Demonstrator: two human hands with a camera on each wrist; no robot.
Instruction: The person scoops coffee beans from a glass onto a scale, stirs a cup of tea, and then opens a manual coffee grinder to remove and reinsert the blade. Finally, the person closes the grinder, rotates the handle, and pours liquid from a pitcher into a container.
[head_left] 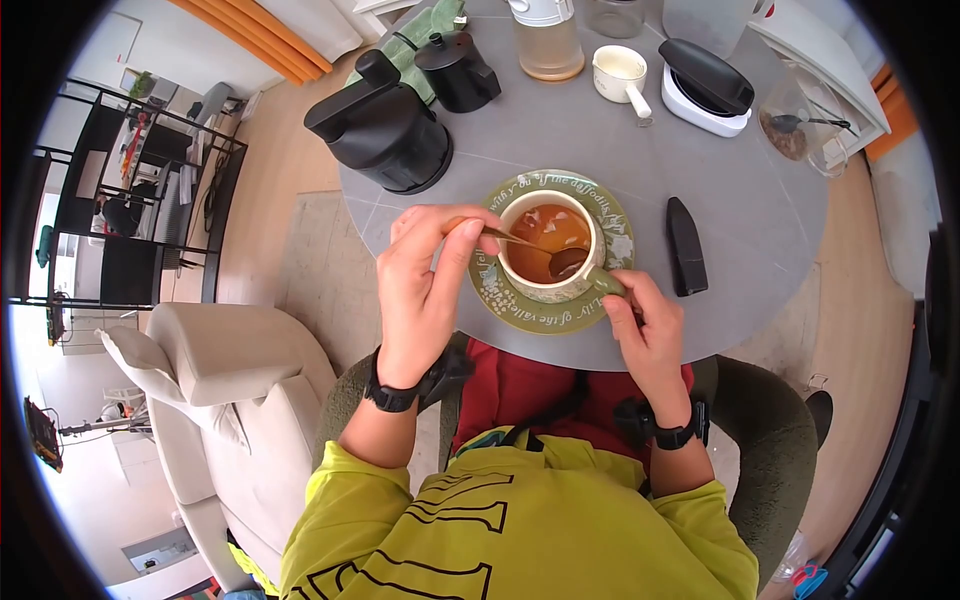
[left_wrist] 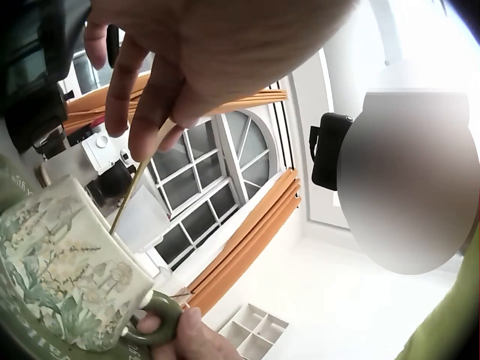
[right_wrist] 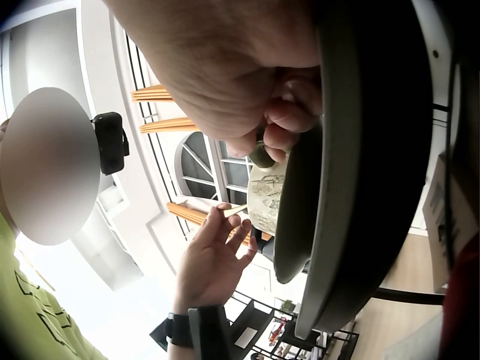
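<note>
A floral cup [left_wrist: 67,262] of amber-brown liquid [head_left: 548,232] stands on a green lettered saucer [head_left: 545,322]. My left hand [head_left: 425,280] pinches the handle of a gold-coloured spoon [head_left: 522,241] between thumb and fingers, over the cup's left rim; the spoon's bowl lies in the liquid, towards the right side. With my right hand [head_left: 648,325] I grip the cup's green handle [head_left: 605,281] at the lower right. In the right wrist view, the right hand's fingers [right_wrist: 281,135] curl at that handle, and the left hand [right_wrist: 214,262] holds the spoon beyond.
A black kettle [head_left: 400,140] and a black pot [head_left: 458,75] stand at the back left on the grey round table [head_left: 740,240]. A black long object [head_left: 685,245] lies right of the saucer. Behind are a small handled cup [head_left: 620,72], a black-and-white device [head_left: 705,90] and a clear container [head_left: 785,135].
</note>
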